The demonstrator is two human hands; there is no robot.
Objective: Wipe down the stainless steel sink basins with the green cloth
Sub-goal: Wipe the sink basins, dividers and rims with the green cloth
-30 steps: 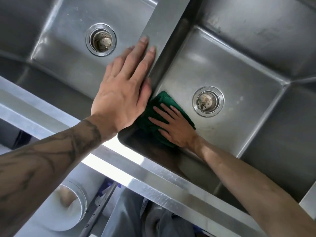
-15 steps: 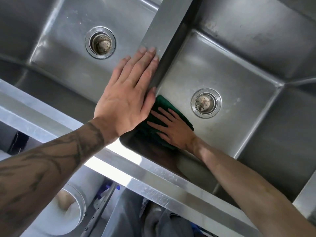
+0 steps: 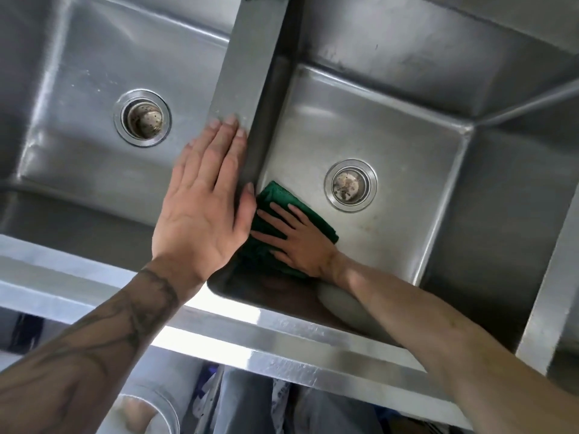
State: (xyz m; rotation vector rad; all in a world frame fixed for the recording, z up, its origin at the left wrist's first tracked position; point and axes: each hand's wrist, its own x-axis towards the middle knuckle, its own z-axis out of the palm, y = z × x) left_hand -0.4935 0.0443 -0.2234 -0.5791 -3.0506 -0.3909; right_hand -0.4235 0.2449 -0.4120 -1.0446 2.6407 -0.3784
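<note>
Pressing green cloth [image 3: 316,219] flat, right hand [image 3: 302,242].

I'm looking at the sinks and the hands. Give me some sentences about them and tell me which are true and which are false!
1. The right hand presses flat on the green cloth. True.
2. The green cloth lies in the left basin. False: it lies on the floor of the right basin, in the near left corner.
3. The left hand rests open on the divider between the basins. True.
4. The cloth covers the right drain. False: the drain is uncovered, beside the cloth.
5. The left hand holds a sponge. False: it holds nothing.
</note>
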